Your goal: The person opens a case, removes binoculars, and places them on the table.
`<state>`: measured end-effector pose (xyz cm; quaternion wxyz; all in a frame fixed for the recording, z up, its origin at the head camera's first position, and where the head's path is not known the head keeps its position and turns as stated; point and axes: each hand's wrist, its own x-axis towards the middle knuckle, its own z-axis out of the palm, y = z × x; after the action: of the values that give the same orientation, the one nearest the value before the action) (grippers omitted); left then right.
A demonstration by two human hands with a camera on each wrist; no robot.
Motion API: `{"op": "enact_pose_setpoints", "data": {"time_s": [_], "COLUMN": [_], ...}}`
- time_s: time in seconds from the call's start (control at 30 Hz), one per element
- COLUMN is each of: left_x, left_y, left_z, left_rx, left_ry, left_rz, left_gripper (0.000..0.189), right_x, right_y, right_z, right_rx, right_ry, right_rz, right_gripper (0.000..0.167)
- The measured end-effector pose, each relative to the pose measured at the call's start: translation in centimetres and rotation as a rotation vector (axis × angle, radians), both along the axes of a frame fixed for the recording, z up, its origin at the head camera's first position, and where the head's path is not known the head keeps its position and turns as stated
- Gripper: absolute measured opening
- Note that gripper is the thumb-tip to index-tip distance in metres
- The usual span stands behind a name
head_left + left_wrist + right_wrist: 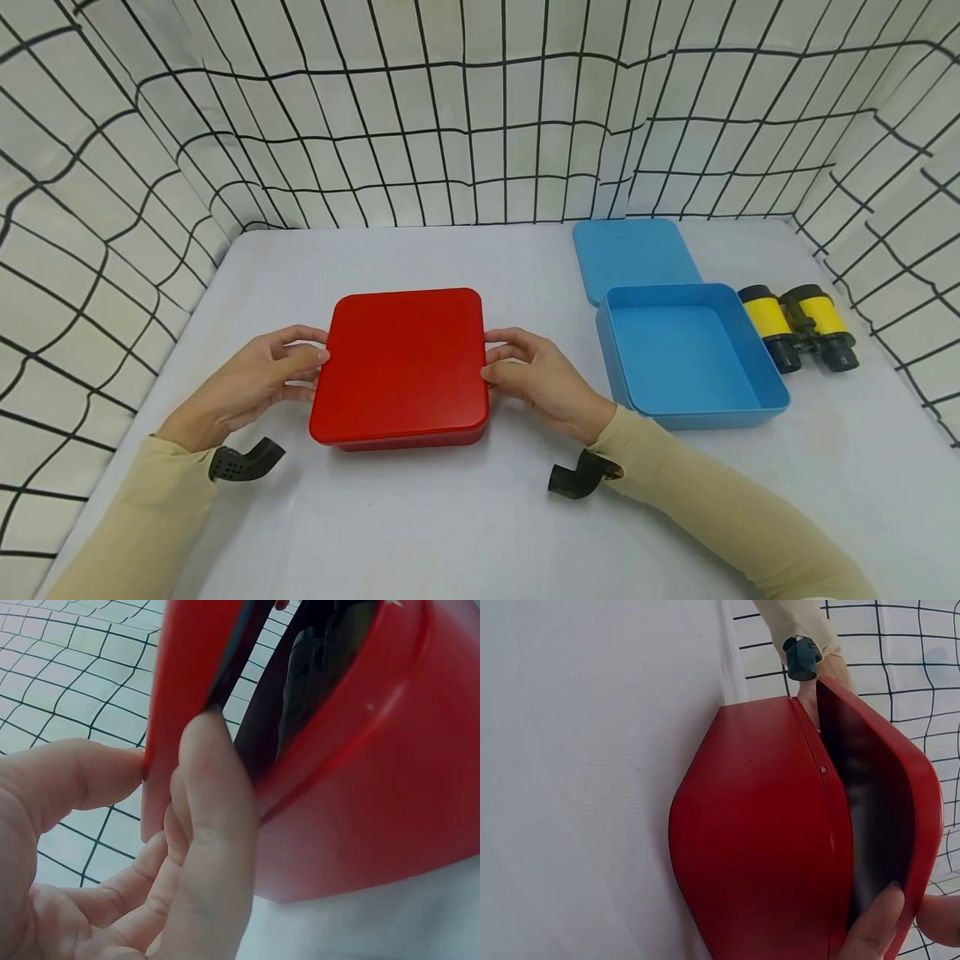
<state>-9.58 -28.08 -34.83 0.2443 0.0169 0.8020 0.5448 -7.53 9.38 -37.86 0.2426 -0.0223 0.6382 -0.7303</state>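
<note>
A red box (757, 817) rests on the white table, its red lid (408, 358) raised and tilted away from the rim, as both wrist views show. My left hand (258, 379) pinches the lid's left edge between thumb and fingers. On the opposite edge my right hand (543, 379) pinches the same lid, thumb on top. Through the gap, the left wrist view shows a dark object (311, 682) inside the box, mostly hidden by the wall. From the head view the lid covers nearly all of the box.
To the right stands an open blue box (682, 350) with a bare floor. Its blue lid (637, 254) lies flat behind it. Yellow and black binoculars (802, 327) lie beside the blue box. Black wire mesh (472, 129) over white cloth borders the table (450, 525) at the back and sides.
</note>
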Motion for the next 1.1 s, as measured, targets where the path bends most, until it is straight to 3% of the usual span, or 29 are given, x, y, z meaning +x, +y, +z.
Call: {"op": "enact_pose_setpoints", "data": {"time_s": [1.1], "left_x": [-0.3], "left_y": [0.3], "left_z": [2.0], "left_rx": [-0.095], "left_ry": [0.072], "left_rz": [-0.023], "left_gripper": [0.052], "right_x": [-0.7], "right_y": [0.5], "right_z": [1.8], "right_rx": [0.064], "right_ry": [0.045], "right_rz": [0.026], "right_gripper": [0.06]}}
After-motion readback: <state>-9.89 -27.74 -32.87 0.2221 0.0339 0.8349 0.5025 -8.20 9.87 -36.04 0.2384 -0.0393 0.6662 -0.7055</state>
